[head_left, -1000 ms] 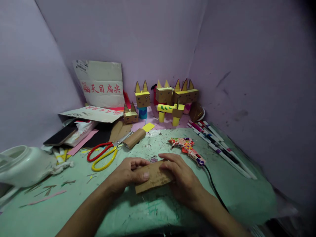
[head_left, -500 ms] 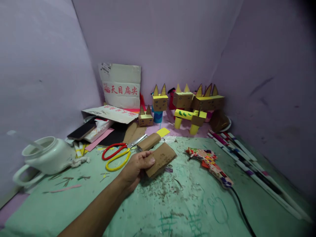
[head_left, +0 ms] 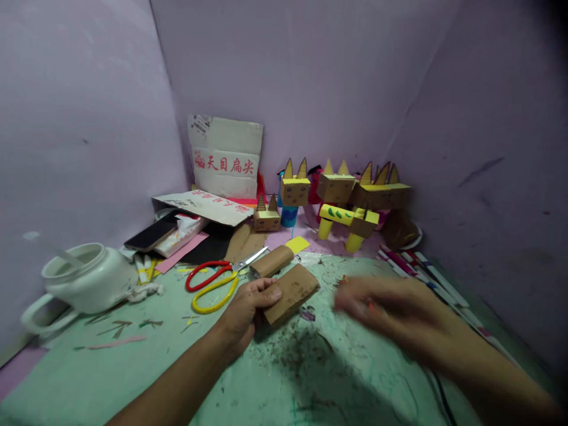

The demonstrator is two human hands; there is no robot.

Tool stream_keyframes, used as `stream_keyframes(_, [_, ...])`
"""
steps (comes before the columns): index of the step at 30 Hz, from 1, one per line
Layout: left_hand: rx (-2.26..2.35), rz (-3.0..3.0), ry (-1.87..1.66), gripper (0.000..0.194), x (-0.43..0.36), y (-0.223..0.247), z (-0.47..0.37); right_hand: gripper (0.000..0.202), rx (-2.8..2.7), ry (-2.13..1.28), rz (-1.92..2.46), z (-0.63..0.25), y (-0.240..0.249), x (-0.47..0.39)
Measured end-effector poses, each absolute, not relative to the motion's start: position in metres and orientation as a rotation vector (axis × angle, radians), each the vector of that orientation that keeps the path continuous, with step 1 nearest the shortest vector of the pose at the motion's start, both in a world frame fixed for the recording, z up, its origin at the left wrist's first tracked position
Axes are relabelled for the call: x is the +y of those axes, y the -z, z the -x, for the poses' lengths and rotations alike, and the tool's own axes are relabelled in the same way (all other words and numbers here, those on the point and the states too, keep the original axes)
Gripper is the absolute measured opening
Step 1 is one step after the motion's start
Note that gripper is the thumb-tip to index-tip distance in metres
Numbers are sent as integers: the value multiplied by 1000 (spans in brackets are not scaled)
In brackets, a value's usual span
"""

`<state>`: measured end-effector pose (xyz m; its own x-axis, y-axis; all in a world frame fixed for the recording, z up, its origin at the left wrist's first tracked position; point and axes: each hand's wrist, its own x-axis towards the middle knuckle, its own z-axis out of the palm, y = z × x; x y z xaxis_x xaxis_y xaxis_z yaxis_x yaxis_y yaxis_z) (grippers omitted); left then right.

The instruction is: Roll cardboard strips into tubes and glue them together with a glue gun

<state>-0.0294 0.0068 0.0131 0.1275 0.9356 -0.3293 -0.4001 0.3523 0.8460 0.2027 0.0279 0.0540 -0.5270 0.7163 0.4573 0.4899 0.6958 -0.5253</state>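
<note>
A flattened brown cardboard piece point(head_left: 293, 293) with dark specks on it is pinched by my left hand point(head_left: 246, 307) above the green tabletop point(head_left: 186, 378). My right hand point(head_left: 381, 302) is blurred by motion; it lies over the patterned glue gun, whose orange parts and black cord show around it. Whether those fingers hold the gun cannot be made out. Just behind the held piece rests a brown cardboard roll point(head_left: 272, 261). Left of the roll lie scissors point(head_left: 215, 284) with red and yellow handles, blades apart.
A white pot point(head_left: 89, 281) stands at the left. Cardboard animal figures point(head_left: 337, 189) stand at the back beside a white cardboard sheet point(head_left: 226, 157). Markers point(head_left: 444, 284) lie along the right wall. A phone point(head_left: 151, 232) rests at the back left.
My right hand has come in from the right over the glue gun. My left hand still holds the cardboard piece. The view has shifted slightly.
</note>
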Motion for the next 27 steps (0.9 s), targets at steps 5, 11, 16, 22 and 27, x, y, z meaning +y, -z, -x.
stream_keyframes(5, [1000, -666, -1099, 43, 4, -11, 33, 19, -2642, -209, 1242, -156, -58, 146])
stream_keyframes(11, [989, -650, -1089, 43, 2, -6, 36, 29, -3007, -110, 1214, -128, -38, 187])
stream_keyframes(16, [978, -650, -1081, 42, 4, -7, 36, 28, -3060, 1, 1316, -125, -41, 193])
stream_keyframes(22, [979, -657, -1124, 44, 2, -11, 36, 26, -2801, 152, 1569, -146, -72, 156])
stream_keyframes(27, [1003, -675, -1236, 48, -1, -15, 35, 18, -2627, 178, 1530, -176, -60, 43])
